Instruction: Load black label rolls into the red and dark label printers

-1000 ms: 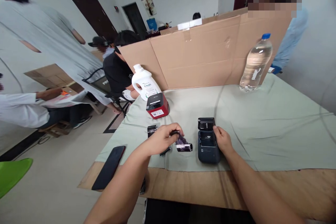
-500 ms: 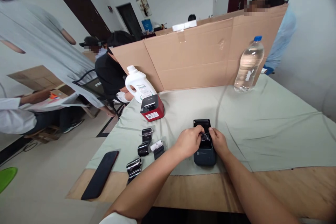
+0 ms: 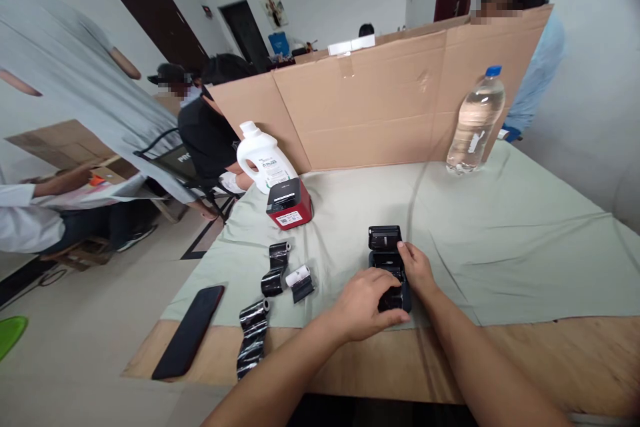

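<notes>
While gripping one dark printer (image 3: 387, 260) mid-frame with left hand (image 3: 367, 303) and right hand (image 3: 417, 270); label unreadable on one red printer (image 3: 289, 203).

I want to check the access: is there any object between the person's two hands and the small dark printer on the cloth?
Nothing visible. The left hand rests on the printer's near end, the right hand grips its right side, lid open.

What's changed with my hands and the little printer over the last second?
The left hand let go of the small roll, crossed right to the dark printer and now grips its near end. The right hand stayed on the printer's right side. The lid stays open; red printer, phone and bottle stayed put.
</notes>
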`<state>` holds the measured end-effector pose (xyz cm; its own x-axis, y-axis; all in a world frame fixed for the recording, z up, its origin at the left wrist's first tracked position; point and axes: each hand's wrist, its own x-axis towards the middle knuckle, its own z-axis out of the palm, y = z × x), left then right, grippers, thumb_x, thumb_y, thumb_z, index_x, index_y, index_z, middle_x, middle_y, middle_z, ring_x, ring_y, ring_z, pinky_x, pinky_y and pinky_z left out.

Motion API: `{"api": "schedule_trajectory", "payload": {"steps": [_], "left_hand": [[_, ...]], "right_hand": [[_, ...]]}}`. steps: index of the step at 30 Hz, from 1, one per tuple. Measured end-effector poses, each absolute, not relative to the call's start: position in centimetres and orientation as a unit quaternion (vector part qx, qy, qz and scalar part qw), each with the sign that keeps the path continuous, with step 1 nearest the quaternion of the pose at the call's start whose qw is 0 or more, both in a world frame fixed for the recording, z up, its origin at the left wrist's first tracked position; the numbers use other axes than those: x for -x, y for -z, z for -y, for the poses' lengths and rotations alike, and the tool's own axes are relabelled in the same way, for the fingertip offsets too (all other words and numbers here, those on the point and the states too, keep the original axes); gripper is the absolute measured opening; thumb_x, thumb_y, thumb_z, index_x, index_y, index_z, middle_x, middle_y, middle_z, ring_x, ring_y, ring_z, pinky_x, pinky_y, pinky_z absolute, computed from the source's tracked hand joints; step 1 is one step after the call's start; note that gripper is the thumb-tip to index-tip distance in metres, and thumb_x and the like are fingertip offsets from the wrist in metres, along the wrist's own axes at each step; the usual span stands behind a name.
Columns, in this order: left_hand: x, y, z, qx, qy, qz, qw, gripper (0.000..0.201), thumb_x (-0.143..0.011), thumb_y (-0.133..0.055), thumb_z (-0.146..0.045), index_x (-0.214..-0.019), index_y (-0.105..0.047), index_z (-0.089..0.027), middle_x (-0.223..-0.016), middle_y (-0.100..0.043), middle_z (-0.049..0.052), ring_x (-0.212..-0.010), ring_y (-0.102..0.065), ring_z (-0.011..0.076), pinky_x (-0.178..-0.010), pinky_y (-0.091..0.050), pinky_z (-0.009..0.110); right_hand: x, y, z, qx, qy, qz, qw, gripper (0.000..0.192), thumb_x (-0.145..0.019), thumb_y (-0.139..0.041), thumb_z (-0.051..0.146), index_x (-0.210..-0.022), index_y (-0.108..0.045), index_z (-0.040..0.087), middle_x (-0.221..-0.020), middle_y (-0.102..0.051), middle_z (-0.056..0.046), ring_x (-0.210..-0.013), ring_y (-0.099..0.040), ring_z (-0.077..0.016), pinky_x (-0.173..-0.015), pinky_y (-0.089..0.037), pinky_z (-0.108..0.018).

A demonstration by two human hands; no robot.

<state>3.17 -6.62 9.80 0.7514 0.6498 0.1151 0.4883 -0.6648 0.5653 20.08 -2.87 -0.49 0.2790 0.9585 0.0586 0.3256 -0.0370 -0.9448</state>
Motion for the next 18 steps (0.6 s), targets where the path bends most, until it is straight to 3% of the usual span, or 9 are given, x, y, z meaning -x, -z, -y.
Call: {"api": "schedule_trajectory", "payload": {"steps": [4,7,11,14,18], "left_hand": [[-2.7,-8.4,5.9,-0.878,-0.215,-0.309,0.296,0.022,-0.092,-0.042,-0.022,-0.099,-0.062,-0.017,-0.105,-0.065,0.009,-0.097,-0.060,0.0194,-0.087,-0.048,0.033],[-2.9,-6.9,5.7,-0.884,-0.233,-0.311,0.261,0.020,-0.084,-0.048,-0.010,-0.096,-0.062,-0.018,-0.097,-0.066,0.008,-0.094,-0.058,0.0196,-0.085,-0.048,0.034],[-3.1,-5.9,6.0,-0.891,-0.245,-0.335,0.183,0.022,-0.077,-0.060,-0.010,-0.096,-0.063,-0.020,-0.098,-0.063,0.008,-0.099,-0.054,0.0237,-0.088,-0.045,0.041],[-3.0,-5.7,6.2,-0.866,-0.279,-0.396,0.127,0.050,-0.069,-0.069,-0.014,-0.116,-0.054,-0.020,-0.121,-0.051,0.013,-0.117,-0.045,0.0309,-0.097,-0.039,0.050],[-2.6,-4.8,6.2,-0.848,-0.321,-0.413,0.085,0.091,-0.065,-0.074,-0.017,-0.141,-0.024,-0.023,-0.150,-0.016,0.018,-0.140,-0.015,0.0389,-0.107,-0.023,0.061]], "right_hand": [[-20.1,0.8,2.7,0.641,-0.333,0.497,0.480,0.055,-0.085,-0.033,0.067,-0.067,-0.055,0.021,-0.064,-0.058,0.000,-0.063,-0.050,-0.0164,-0.060,-0.037,-0.025],[-20.1,1.0,2.7,0.639,-0.337,0.494,0.484,0.056,-0.085,-0.034,0.069,-0.068,-0.056,0.020,-0.065,-0.060,-0.001,-0.064,-0.052,-0.0173,-0.061,-0.038,-0.026],[-20.0,0.9,2.9,0.627,-0.344,0.475,0.513,0.064,-0.085,-0.025,0.072,-0.068,-0.059,0.020,-0.070,-0.065,-0.005,-0.071,-0.057,-0.0207,-0.067,-0.042,-0.030],[-20.0,0.5,3.0,0.602,-0.385,0.447,0.538,0.073,-0.084,-0.019,0.074,-0.075,-0.065,0.019,-0.078,-0.069,-0.008,-0.080,-0.061,-0.0238,-0.075,-0.045,-0.033],[-20.1,-0.1,3.0,0.573,-0.412,0.435,0.559,0.072,-0.083,-0.027,0.075,-0.077,-0.070,0.018,-0.081,-0.071,-0.009,-0.084,-0.063,-0.0245,-0.080,-0.046,-0.035]]}}
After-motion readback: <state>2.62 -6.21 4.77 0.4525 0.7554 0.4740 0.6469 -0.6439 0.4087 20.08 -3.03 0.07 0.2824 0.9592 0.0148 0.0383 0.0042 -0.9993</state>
